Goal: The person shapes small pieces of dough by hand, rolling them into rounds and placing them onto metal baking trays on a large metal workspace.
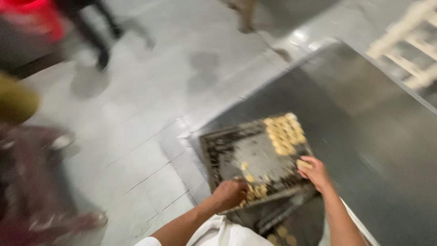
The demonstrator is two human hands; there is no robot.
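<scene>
Working over a dark baking tray (236, 155) on a steel table (373, 136), the person had both hands at its near edge. The tray sat at the table's left corner, close to the edge above the grey tiled floor (150, 105).

- Step in hand (a judgement): placing or shifting small pale dough pieces on the tray. A tidy block of pieces (286, 133) filled the far right corner; a loose few (255, 187) lay near the near edge; the middle of the tray was bare metal.
- Right hand (314, 173): at the tray's right edge, fingers curled around one pale dough piece (304, 164), pinched between thumb and fingertips. Grip partly closed, grasping that piece.
- Left hand (230, 193): at the tray's near left edge, knuckles up, fingers bent under. It touched the tray beside the loose pieces, but blur hid whether it gripped the rim, held dough, or merely rested there (cannot tell).
- Next move, as judged: the held piece wanted a spot beside the filled block, set down gently so the rows stayed even, with the tray kept from sliding toward the table edge.
- A second tray (291, 228) with a few pale rounds showed below, near the person's body, partly hidden.
- Surroundings: a white rack (409, 41) at far right; blurred legs of other people (95, 32) at far left. Whole view smeared by head motion.
</scene>
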